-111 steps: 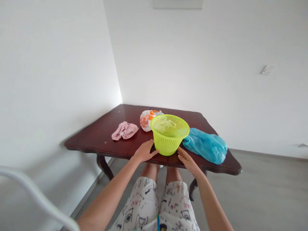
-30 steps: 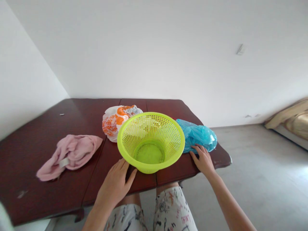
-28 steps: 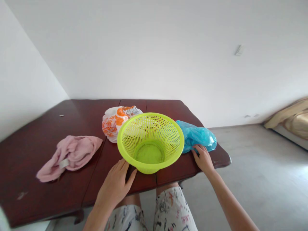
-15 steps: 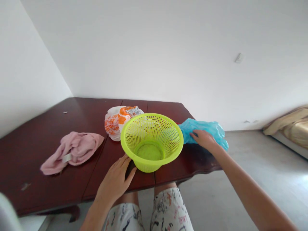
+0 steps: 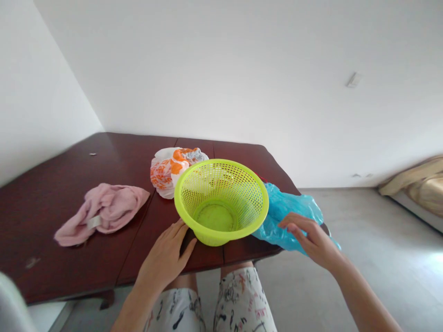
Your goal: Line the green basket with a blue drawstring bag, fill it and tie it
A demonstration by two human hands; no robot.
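Observation:
A lime-green plastic colander (image 5: pixel 216 216) stands at the front of the dark table, with nothing visible inside. My left hand (image 5: pixel 165 253) rests by its near left side, fingers stretched out and thumb apart, the fingertips at the rim and partly hidden under it. To the right of the colander a crumpled blue plastic bag (image 5: pixel 277 199) lies over the table's right edge, part of it hanging down. Over this bag is my right hand (image 5: pixel 313 240), its fingers loosely bent and the thumb below them. I see nothing gripped in it.
A pink cloth (image 5: pixel 110 207) with a white label lies on the left of the table (image 5: pixel 131 157). Behind the colander is a white and orange plastic bag (image 5: pixel 162 173). Something red shows beside the blue bag. A covered piece of furniture (image 5: pixel 418 182) stands far right.
My right hand has moved toward me and slightly right. The blue bag has shifted nearer and spread along the front right edge. My left hand stays by the colander.

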